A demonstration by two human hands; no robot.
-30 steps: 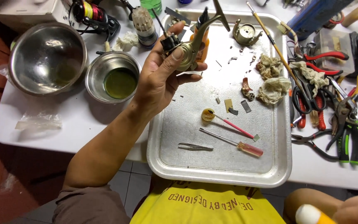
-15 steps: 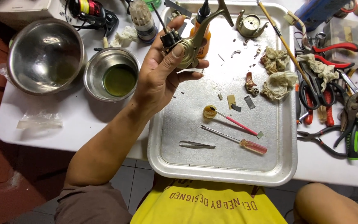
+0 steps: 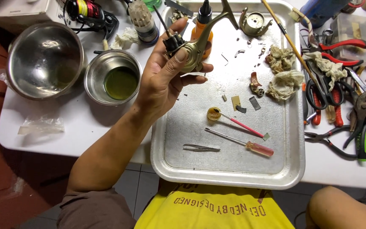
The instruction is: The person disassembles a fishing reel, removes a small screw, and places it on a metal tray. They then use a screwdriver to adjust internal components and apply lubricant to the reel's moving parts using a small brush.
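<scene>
My left hand (image 3: 166, 82) is raised over the upper left of a metal tray (image 3: 295, 161) and grips a gold-coloured fishing reel body (image 3: 195, 48) with a dark part at its left end. My right hand is out of view; only a knee or arm shows at the bottom right. On the tray lie tweezers (image 3: 202, 148), a screwdriver with a clear orange handle (image 3: 250, 145), a pink-handled brush (image 3: 238, 124), small loose parts (image 3: 255, 85) and crumpled stained cloths (image 3: 282, 72). An orange bottle with a black nozzle (image 3: 203, 23) stands behind the reel body.
Left of the tray stand a large steel bowl (image 3: 43, 59) and a smaller bowl holding green liquid (image 3: 115, 78). Several pliers and cutters (image 3: 352, 114) lie at the right. A red-and-black reel (image 3: 85, 12) and a white box sit at the back left.
The camera view has shifted a little; my left hand still holds the reel body in much the same place above the tray.
</scene>
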